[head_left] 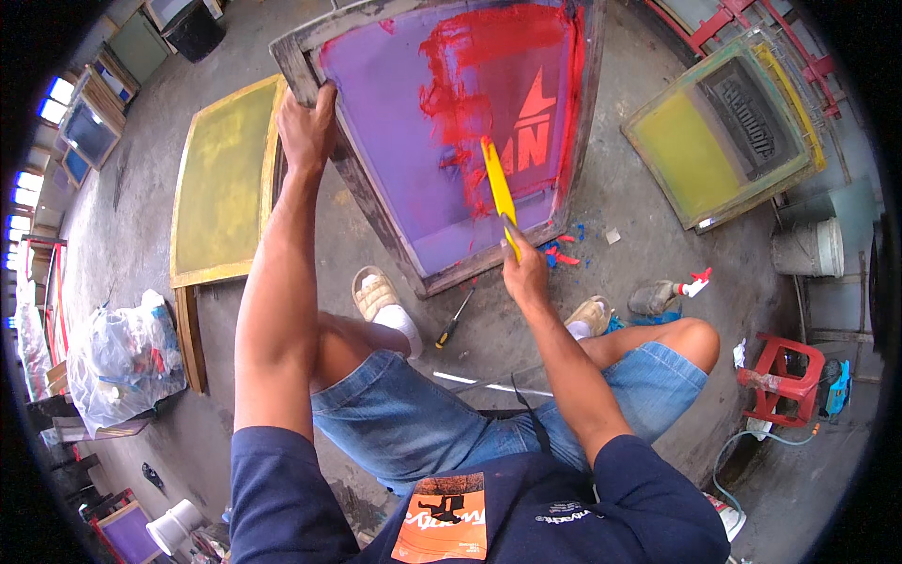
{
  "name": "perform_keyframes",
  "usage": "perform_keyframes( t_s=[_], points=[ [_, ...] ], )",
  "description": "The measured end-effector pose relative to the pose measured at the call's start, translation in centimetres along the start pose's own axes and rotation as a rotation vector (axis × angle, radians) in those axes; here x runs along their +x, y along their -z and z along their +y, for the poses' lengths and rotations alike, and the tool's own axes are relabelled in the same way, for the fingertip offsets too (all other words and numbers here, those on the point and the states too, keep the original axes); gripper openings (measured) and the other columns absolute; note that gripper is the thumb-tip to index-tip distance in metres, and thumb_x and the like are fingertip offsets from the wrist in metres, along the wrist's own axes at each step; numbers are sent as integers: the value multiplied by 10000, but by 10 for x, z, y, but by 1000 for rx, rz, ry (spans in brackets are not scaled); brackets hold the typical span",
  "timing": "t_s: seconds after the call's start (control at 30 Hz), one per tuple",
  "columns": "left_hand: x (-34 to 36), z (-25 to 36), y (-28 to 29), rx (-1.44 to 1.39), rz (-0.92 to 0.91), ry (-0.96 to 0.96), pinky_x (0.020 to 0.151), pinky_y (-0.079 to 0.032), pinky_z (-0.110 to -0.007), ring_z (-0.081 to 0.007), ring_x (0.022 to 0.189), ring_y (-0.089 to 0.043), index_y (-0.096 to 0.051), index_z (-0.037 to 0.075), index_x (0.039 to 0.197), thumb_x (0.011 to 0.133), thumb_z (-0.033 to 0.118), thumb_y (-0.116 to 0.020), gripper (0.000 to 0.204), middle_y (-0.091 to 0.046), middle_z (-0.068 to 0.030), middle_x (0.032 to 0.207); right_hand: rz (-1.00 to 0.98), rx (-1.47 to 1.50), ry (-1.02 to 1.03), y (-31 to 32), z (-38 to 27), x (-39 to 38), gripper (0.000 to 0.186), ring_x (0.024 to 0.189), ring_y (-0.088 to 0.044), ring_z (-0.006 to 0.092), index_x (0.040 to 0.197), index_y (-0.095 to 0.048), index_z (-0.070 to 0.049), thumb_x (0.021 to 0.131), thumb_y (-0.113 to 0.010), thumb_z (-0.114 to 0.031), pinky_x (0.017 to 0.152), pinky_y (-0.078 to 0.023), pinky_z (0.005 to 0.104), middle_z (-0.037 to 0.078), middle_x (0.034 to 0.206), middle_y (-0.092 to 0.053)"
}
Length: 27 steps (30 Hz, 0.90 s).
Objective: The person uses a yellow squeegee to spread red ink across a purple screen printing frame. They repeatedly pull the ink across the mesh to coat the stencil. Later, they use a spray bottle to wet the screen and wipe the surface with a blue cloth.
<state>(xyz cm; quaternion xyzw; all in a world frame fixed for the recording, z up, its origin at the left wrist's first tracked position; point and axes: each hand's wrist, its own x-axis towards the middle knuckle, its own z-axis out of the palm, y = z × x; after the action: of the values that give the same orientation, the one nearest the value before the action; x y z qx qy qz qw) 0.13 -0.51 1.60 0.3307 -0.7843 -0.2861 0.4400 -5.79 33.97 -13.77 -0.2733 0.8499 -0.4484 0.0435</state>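
A screen-printing frame (368,202) leans tilted in front of me, its dark, worn border around a purple mesh (390,122). Red ink (458,70) is smeared thickly over the mesh's upper and right part, beside a stencil with pale red shapes (534,141). My left hand (306,132) is closed around the frame's left border near its upper corner. In my right hand (525,274) is a yellow ink spatula (500,188), held by its lower end. The spatula's red-stained tip lies over the inked area near the stencil.
Yellow-mesh screens stand at left (225,179) and right (691,155). On the floor are a screwdriver (455,318), red and blue ink scraps (562,252) and a spray bottle (658,297). A red stool (782,376) stands at right; a plastic bag (122,362) lies at left.
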Motion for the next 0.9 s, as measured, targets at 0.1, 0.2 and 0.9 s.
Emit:
perform_keyframes(
  t_s=[0.1,0.2,0.9],
  points=[
    [-2,-5,-3,17,-16,-18,748,-451,-450,-427,838,-589,-601,-24,881,761,335,-592,379,-606,-266,805,-35,-40,84,5,-3,25,365,932,-581,390,1249,-544,-188,888,-519,-240,793,-469,433,231,987,-616],
    [-5,-1,2,36,-4,-37,734,-452,-451,-421,818,-594,-597,-30,853,765,352,-585,392,-605,-264,798,-96,-59,-19,14,9,15,365,977,-570,383,1243,-550,-171,881,-526,-215,835,-462,412,245,1043,-596],
    [3,-4,0,8,49,-85,730,-461,-447,-422,811,-594,-612,-23,857,758,361,-594,396,-615,-252,808,-23,-122,59,25,-8,34,333,844,-604,406,1183,-595,-192,863,-547,-272,740,-479,447,234,904,-624]
  ],
)
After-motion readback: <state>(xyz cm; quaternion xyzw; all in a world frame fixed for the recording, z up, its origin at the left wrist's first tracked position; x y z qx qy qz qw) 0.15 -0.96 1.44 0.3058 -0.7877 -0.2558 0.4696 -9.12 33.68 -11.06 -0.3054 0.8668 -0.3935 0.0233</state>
